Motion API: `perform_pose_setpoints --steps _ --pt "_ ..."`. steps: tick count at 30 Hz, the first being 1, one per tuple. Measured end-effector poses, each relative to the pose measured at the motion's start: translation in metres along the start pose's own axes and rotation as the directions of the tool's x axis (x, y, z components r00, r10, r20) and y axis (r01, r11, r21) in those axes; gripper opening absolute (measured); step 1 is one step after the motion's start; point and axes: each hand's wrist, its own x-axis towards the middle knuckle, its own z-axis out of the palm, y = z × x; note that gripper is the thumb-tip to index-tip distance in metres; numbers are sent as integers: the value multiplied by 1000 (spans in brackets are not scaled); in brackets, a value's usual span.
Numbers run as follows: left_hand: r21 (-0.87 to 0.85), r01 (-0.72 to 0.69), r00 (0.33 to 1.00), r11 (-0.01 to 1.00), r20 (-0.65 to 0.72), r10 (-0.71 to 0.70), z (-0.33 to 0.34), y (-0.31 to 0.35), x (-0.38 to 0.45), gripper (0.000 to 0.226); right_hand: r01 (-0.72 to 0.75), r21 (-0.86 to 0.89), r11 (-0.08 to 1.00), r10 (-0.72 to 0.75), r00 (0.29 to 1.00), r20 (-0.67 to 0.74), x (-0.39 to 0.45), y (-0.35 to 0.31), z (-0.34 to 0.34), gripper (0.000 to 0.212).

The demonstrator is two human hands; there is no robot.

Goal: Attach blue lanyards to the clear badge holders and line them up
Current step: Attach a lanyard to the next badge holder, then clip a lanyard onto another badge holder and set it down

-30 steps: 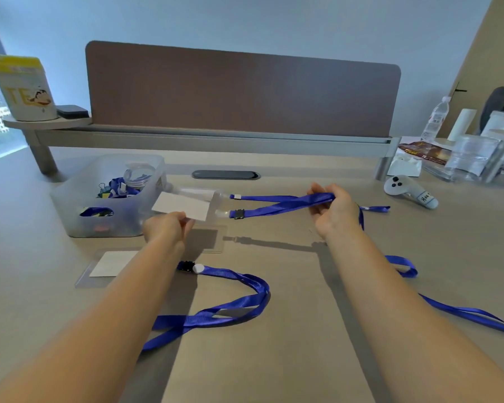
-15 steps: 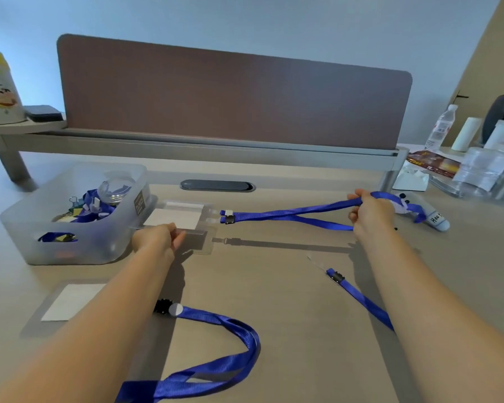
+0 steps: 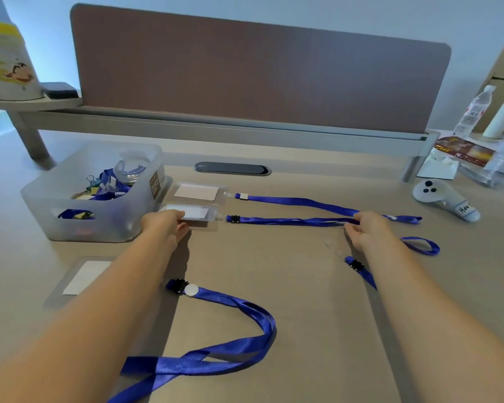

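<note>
Two clear badge holders lie side by side near the bin, each clipped to a blue lanyard stretched to the right. The far holder [image 3: 197, 191] has its lanyard [image 3: 303, 202] flat on the desk. My left hand [image 3: 165, 228] pinches the left edge of the near holder [image 3: 198, 216]. My right hand [image 3: 367, 228] grips that holder's lanyard [image 3: 288, 221] and holds it taut. A third holder [image 3: 82, 277] lies unattached at the left. One loose lanyard [image 3: 230, 330] curls between my arms; another [image 3: 419, 245] lies under my right wrist.
A translucent bin [image 3: 93, 193] with clips and lanyards stands at the left. A white controller [image 3: 445, 199] lies at the right, with a bottle [image 3: 474, 112] and packets behind it. A brown divider panel [image 3: 259, 71] closes the back of the desk.
Both hands lowered the near holder and its lanyard to the desk beside the far one. My right hand pulled the lanyard out straight to the right.
</note>
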Motion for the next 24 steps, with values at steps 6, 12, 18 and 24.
perform_pose_setpoints --steps 6,12,18,24 --pt "468 -187 982 864 80 169 -33 8 -28 46 85 -226 970 -69 995 78 -54 0 12 18" --pt "771 -546 831 328 447 332 -92 3 -64 44 481 -561 674 -192 847 496 -139 35 39 18" --pt "838 -544 813 -45 540 217 -142 -7 -61 63 637 -671 379 -89 747 658 -190 75 68 32" --pt "727 -567 736 -387 658 157 -148 -3 -61 34 673 -698 245 -74 731 679 -202 92 86 35"
